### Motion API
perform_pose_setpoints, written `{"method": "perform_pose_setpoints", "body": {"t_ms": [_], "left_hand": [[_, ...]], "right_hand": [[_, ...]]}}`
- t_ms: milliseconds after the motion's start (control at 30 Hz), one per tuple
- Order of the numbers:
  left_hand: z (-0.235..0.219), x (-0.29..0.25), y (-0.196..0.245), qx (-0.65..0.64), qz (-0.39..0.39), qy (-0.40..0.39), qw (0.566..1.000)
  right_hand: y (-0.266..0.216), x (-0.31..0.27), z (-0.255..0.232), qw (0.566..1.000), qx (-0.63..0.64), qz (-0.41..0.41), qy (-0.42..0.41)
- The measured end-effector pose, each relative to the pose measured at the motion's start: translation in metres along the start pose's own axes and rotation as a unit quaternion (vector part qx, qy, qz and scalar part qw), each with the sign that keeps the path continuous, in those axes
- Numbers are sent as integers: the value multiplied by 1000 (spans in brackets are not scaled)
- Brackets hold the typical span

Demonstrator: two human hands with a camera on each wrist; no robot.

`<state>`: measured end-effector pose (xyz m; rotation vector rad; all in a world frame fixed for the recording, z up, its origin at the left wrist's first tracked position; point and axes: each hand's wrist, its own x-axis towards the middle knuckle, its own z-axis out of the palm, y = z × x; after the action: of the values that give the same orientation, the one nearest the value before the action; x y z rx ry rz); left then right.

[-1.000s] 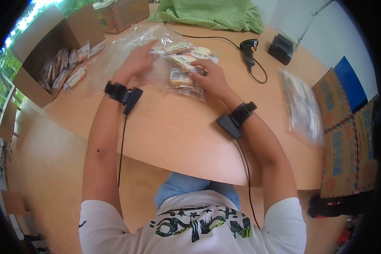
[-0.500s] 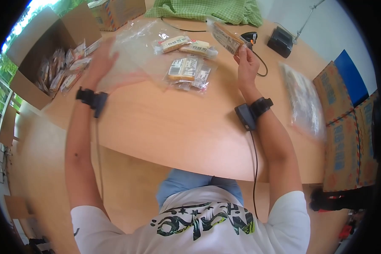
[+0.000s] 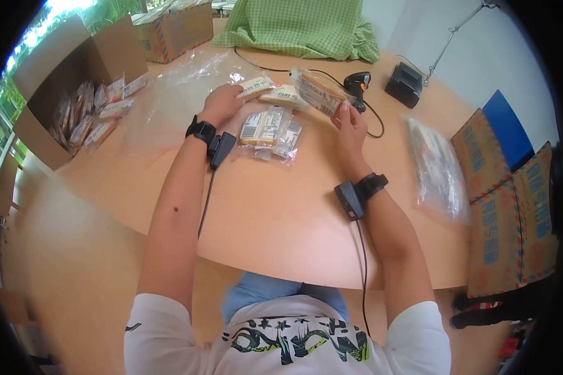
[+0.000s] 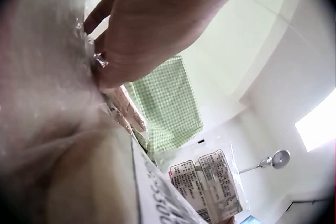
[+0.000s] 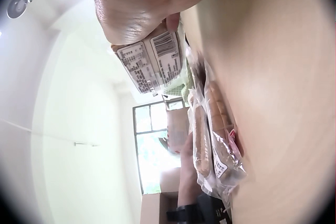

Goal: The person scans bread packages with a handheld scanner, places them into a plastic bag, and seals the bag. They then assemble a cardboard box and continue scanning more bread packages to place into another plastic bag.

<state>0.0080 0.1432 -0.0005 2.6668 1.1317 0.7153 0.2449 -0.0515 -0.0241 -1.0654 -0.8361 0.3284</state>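
My right hand (image 3: pixel 350 128) pinches the near edge of a clear-wrapped bread packet (image 3: pixel 319 94) between thumb and fingers. It is held up and tilted, its printed label and barcode showing in the right wrist view (image 5: pixel 149 61). My left hand (image 3: pixel 224 105) has its fingers bent over the left end of another bread packet (image 3: pixel 256 88); in the left wrist view its fingertips meet crinkled clear plastic. Between the hands, one more bread packet (image 3: pixel 281 95) lies on the table. Nearer me, a packet with a barcode label (image 3: pixel 261 127) overlaps other wrapping.
An open carton (image 3: pixel 47 119) at left holds several wrapped packets. Clear plastic sheeting (image 3: pixel 162 106) spreads beside it. Behind are a barcode scanner (image 3: pixel 356 81) with its cable, a black device (image 3: pixel 405 84) and green checked cloth (image 3: pixel 294 28). Bagged plastic (image 3: pixel 435 162) and printed cartons (image 3: pixel 494 225) stand right.
My right hand lifted a bread packet off the pile and brought it slightly back left. My left hand swung out toward the carton, then returned to the packet at the pile's left.
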Motion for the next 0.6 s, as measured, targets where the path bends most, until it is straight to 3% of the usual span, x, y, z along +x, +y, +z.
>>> {"method": "perform_pose_setpoints", "body": {"t_ms": [200, 233, 267, 333, 400, 433, 467, 567, 600], "left_hand": [[-6, 14, -40, -186, -41, 111, 976], [-14, 13, -44, -292, -107, 119, 943], [-24, 11, -50, -392, -169, 127, 895], [-40, 7, -83, -562, -180, 178, 787], [-47, 7, -135, -671, -129, 276, 676], [-57, 1, -148, -740, -110, 304, 590], [-70, -5, -151, -799, -90, 329, 495], [-106, -28, -107, -810, -241, 370, 386], [-101, -22, -116, -731, -154, 328, 579]], "right_hand": [[0, -5, 0, 999, 4, 33, -11], [-1, -5, 0, 999, 5, 39, -9], [-2, -5, 0, 999, 8, 43, -6], [-3, -5, 0, 999, 14, 49, -1], [-3, -5, -1, 998, 22, 51, 1], [-3, -5, -1, 998, 27, 51, 0], [-3, -5, 0, 998, 31, 50, -3], [-2, -5, 2, 995, 62, 83, 7], [-1, -6, 3, 995, 67, 78, 3]]}}
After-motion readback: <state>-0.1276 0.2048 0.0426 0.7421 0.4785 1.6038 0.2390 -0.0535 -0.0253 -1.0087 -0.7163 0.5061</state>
